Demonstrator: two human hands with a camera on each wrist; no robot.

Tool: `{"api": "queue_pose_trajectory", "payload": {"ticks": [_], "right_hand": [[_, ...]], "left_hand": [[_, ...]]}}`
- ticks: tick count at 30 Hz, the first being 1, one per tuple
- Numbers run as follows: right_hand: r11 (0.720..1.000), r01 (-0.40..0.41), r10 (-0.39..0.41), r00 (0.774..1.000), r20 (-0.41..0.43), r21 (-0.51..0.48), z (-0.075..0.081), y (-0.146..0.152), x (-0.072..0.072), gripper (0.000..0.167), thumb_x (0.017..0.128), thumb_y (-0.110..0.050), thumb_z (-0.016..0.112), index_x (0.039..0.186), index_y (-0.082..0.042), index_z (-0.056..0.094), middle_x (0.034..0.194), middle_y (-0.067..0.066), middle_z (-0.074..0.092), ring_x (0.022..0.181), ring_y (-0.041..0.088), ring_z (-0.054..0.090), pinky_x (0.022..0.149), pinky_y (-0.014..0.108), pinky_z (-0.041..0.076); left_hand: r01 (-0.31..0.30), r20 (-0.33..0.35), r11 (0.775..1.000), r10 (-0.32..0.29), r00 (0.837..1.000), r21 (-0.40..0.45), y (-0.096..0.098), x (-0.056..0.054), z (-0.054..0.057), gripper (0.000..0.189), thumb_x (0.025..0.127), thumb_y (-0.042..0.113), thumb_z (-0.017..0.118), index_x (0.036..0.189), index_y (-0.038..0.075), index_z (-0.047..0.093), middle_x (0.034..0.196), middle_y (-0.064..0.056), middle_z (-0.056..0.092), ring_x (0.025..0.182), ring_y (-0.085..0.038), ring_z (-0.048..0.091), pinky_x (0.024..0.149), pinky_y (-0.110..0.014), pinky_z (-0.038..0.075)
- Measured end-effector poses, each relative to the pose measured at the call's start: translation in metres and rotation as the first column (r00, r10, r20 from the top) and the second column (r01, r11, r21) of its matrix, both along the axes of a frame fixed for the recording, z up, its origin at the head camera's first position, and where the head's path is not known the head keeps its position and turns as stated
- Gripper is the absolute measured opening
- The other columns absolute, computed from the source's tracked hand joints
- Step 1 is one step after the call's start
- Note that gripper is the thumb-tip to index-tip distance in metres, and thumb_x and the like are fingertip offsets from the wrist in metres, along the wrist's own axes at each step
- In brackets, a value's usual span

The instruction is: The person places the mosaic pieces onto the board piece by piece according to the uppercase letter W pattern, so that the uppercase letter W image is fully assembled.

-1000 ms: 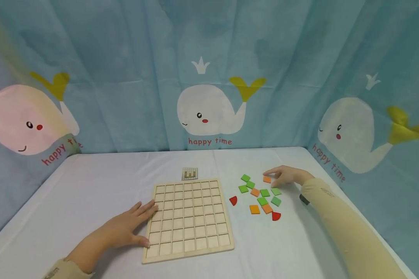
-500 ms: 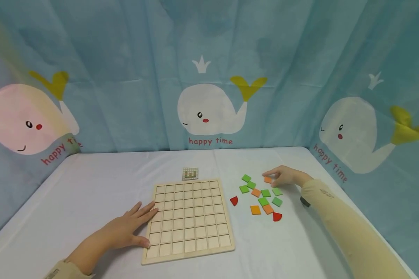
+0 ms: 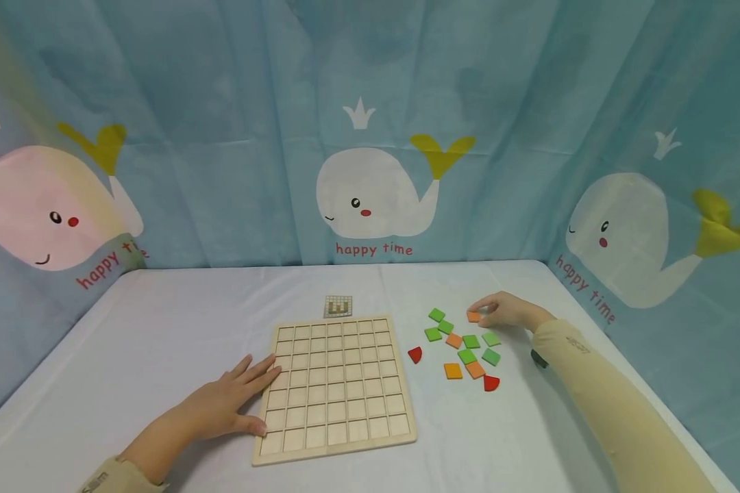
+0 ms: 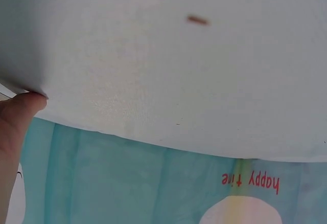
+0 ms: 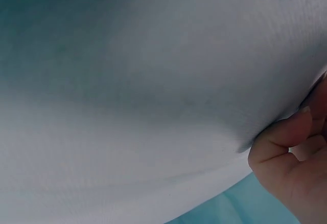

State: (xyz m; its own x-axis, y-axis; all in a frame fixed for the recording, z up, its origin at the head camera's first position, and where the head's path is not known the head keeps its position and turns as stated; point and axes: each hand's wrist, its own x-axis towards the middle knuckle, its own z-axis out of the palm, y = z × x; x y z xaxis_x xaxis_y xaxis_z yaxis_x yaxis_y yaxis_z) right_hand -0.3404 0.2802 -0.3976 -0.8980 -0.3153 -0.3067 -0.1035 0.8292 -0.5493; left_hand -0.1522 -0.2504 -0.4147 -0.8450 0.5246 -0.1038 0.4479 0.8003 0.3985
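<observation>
Left hand (image 3: 218,405) spread, fingers extended, resting on the left edge of the wooden grid board (image 3: 338,390), not gripping. Right hand (image 3: 507,311) curled, thumb and finger pinching an orange tile (image 3: 474,318) right of the board, from what I see, at the far side of scattered green tiles (image 3: 471,342) and red pieces (image 3: 491,383). Small pattern card (image 3: 338,306) just beyond the board's far edge.

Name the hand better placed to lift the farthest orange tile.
Probably the right hand: it is at that orange tile, while the left hand rests on the left edge of the grid board, across from the loose tiles.
</observation>
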Motion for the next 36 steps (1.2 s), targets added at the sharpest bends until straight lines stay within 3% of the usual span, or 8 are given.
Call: {"api": "queue_pose_trajectory", "payload": {"ticks": [9, 16, 21, 25, 30, 36], "right_hand": [[1.0, 0.012, -0.012, 1.0, 0.007, 0.0, 0.005, 0.001, 0.002, 0.035, 0.088, -0.017, 0.073, 0.12, -0.005, 0.066, 0.127, 0.029, 0.052, 0.113, 0.039, 0.048, 0.097, 0.057, 0.039], [0.998, 0.043, -0.041, 0.999, 0.034, -0.048, 0.006, 0.004, 0.007, 0.02, 0.09, -0.018, 0.071, 0.106, -0.007, 0.066, 0.123, 0.02, 0.056, 0.108, 0.033, 0.049, 0.093, 0.049, 0.042], [0.997, 0.061, -0.059, 0.998, 0.036, -0.053, 0.006, 0.0, 0.008, 0.024, 0.087, -0.018, 0.074, 0.107, -0.008, 0.064, 0.126, 0.023, 0.053, 0.111, 0.037, 0.047, 0.096, 0.055, 0.039], [0.997, 0.067, -0.065, 0.997, 0.037, -0.049, 0.005, -0.001, 0.007, 0.028, 0.086, -0.017, 0.075, 0.11, -0.008, 0.063, 0.123, 0.023, 0.052, 0.108, 0.036, 0.047, 0.094, 0.053, 0.04], [0.998, 0.045, -0.043, 0.998, 0.054, -0.05, 0.005, 0.004, 0.008, 0.025, 0.087, -0.016, 0.074, 0.109, -0.009, 0.065, 0.112, 0.014, 0.055, 0.103, 0.031, 0.046, 0.088, 0.046, 0.041], [0.993, -0.076, 0.086, 0.991, 0.099, -0.095, 0.009, 0.015, 0.019, 0.024, 0.087, -0.012, 0.072, 0.11, -0.005, 0.066, 0.091, 0.006, 0.053, 0.088, 0.023, 0.046, 0.074, 0.035, 0.04]], "left_hand": [[0.005, -0.001, 1.0, -0.005, 1.0, 0.012, 0.0, -0.001, 0.002, 0.095, 0.077, 0.062, 0.064, 0.151, 0.009, 0.035, 0.159, -0.011, 0.021, 0.137, -0.056, 0.017, 0.097, -0.074, 0.027], [0.013, 0.007, 1.0, -0.013, 1.0, 0.022, 0.001, -0.002, 0.0, 0.095, 0.078, 0.061, 0.064, 0.151, 0.008, 0.034, 0.161, -0.007, 0.018, 0.137, -0.056, 0.016, 0.097, -0.075, 0.026], [0.016, 0.004, 1.0, -0.016, 1.0, 0.013, 0.0, -0.003, -0.001, 0.096, 0.077, 0.061, 0.065, 0.151, 0.008, 0.034, 0.161, -0.008, 0.019, 0.137, -0.057, 0.017, 0.096, -0.075, 0.027], [0.002, 0.013, 1.0, -0.002, 1.0, 0.004, -0.001, -0.004, 0.001, 0.097, 0.077, 0.062, 0.064, 0.151, 0.008, 0.034, 0.16, -0.01, 0.02, 0.138, -0.056, 0.016, 0.097, -0.074, 0.027], [-0.003, 0.03, 1.0, 0.003, 1.0, 0.012, 0.0, -0.003, 0.002, 0.097, 0.077, 0.062, 0.064, 0.151, 0.008, 0.034, 0.16, -0.011, 0.02, 0.138, -0.056, 0.016, 0.097, -0.075, 0.026], [-0.014, 0.037, 1.0, 0.014, 0.999, 0.002, 0.001, -0.001, 0.003, 0.097, 0.076, 0.064, 0.064, 0.151, 0.009, 0.035, 0.16, -0.009, 0.02, 0.138, -0.055, 0.016, 0.097, -0.074, 0.027]]}}
